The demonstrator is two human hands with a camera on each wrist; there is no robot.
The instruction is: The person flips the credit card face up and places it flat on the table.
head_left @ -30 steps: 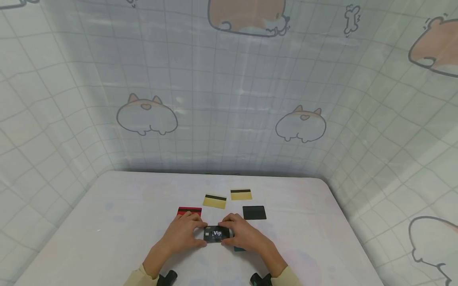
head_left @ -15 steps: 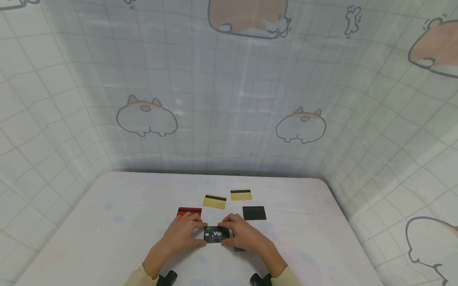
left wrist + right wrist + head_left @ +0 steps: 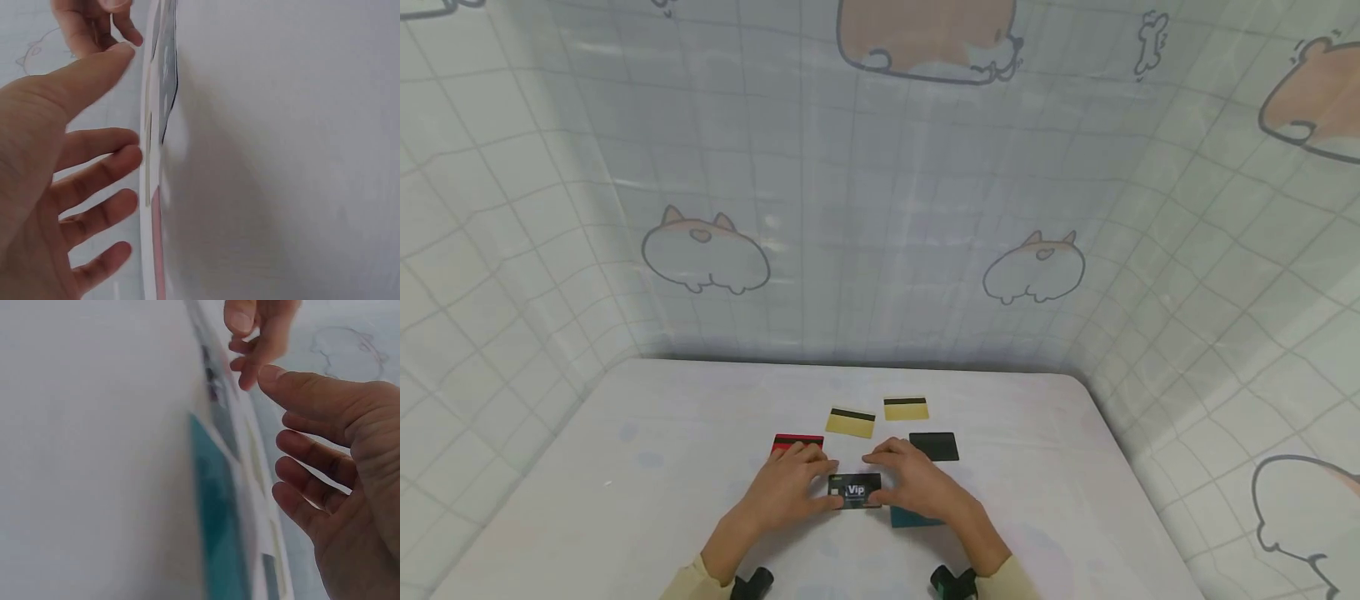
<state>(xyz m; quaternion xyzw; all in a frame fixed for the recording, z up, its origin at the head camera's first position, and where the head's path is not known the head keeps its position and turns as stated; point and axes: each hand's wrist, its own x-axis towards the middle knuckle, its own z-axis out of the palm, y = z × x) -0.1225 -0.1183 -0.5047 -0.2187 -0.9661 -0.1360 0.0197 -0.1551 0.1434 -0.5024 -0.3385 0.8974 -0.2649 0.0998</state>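
A black card (image 3: 853,491) printed "Vip" lies flat on the white table between the two hands in the head view. My left hand (image 3: 785,486) hovers at its left end, thumb and fingers spread with nothing gripped. Over its right end is my right hand (image 3: 922,486), the thumb overlapping the card's edge and the fingers apart. Both wrist views show relaxed fingers raised off the tabletop. Beneath the right wrist a teal card (image 3: 913,518) is partly covered; it also shows in the right wrist view (image 3: 215,519). Behind the left fingers, a red striped card (image 3: 798,439) is partly hidden.
Two yellow cards with dark stripes, a left one (image 3: 850,423) and a right one (image 3: 906,409), lie farther back. A plain black card (image 3: 935,447) rests behind the right hand. A patterned curtain (image 3: 880,250) surrounds the white table (image 3: 647,500).
My right hand has let go of the Vip card's end and shifted slightly right and back, uncovering more of the teal card. My left hand has moved slightly right; the card has hardly shifted.
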